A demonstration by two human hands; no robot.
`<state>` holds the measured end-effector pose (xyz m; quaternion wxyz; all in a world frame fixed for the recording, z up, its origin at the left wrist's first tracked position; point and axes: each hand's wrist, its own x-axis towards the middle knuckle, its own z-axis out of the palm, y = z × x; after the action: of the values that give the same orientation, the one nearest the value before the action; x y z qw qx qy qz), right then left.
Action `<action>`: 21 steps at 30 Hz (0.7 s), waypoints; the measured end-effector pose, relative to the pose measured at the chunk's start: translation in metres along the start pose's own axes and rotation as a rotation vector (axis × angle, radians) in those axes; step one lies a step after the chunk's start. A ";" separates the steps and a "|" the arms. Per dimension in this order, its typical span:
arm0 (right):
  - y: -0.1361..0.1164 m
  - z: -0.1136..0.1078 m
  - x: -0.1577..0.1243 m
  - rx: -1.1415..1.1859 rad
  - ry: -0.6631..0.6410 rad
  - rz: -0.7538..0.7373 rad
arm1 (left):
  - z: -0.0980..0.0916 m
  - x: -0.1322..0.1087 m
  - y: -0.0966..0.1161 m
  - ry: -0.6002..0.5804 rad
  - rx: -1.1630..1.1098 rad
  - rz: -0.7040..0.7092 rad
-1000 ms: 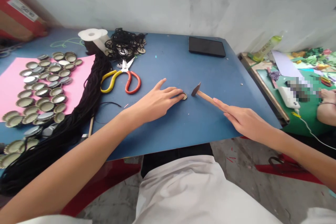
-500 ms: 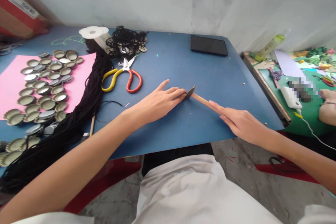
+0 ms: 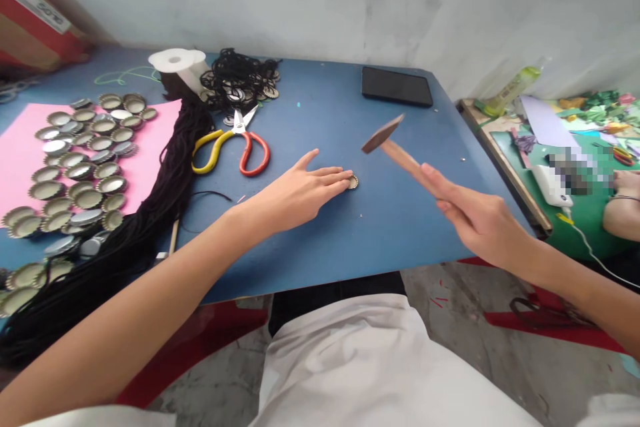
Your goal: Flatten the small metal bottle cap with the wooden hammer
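My right hand [image 3: 473,217] is wrapped round the wooden handle of a hammer [image 3: 407,161], whose metal head is raised above the table. My left hand [image 3: 305,190] lies flat on the blue table [image 3: 320,250], fingers stretched out and thumb apart. Its fingertips touch the edge of a single bottle cap [image 3: 353,181], which they partly cover. Scissors [image 3: 237,137] with one yellow and one red handle lie partly open beyond my left hand.
At left, several bottle caps [image 3: 90,197] lie on and around pink paper [image 3: 167,127], beside a bundle of black cord [image 3: 170,173]. A white spool [image 3: 175,63] and a black phone [image 3: 397,87] are toward the wall. Another person's hand [image 3: 623,203] rests at a green table [image 3: 530,210].
The hammer has risen off the bottle cap, up and to the right, with my right hand. The cap now shows at my left fingertips. My left hand has barely moved.
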<state>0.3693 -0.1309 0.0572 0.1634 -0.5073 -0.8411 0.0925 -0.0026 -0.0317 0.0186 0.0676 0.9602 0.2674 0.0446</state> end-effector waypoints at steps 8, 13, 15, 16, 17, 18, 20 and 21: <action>0.010 0.009 -0.004 -0.025 -0.159 -0.030 | 0.000 -0.002 -0.005 -0.029 0.013 0.000; 0.009 0.014 -0.005 -0.001 -0.091 -0.020 | 0.001 -0.002 -0.006 -0.014 -0.002 0.003; 0.011 0.017 -0.008 -0.037 -0.169 -0.015 | 0.001 -0.002 -0.005 -0.014 -0.001 0.010; 0.012 0.017 -0.009 -0.052 -0.189 -0.009 | 0.000 -0.002 -0.005 -0.014 0.007 0.012; 0.013 0.017 -0.011 -0.058 -0.193 0.001 | -0.001 -0.001 -0.004 -0.011 0.023 0.008; 0.014 0.017 -0.012 -0.054 -0.194 0.011 | -0.001 -0.001 -0.003 -0.006 0.043 0.000; 0.016 0.015 -0.015 -0.027 -0.205 0.027 | -0.002 0.000 -0.001 0.001 0.079 -0.017; 0.017 0.013 -0.016 -0.013 -0.224 0.040 | -0.003 0.001 -0.001 0.001 0.087 -0.021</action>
<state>0.3851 -0.1371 0.0365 0.0633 -0.5114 -0.8444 0.1462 -0.0027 -0.0301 0.0213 0.0263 0.9593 0.2792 0.0327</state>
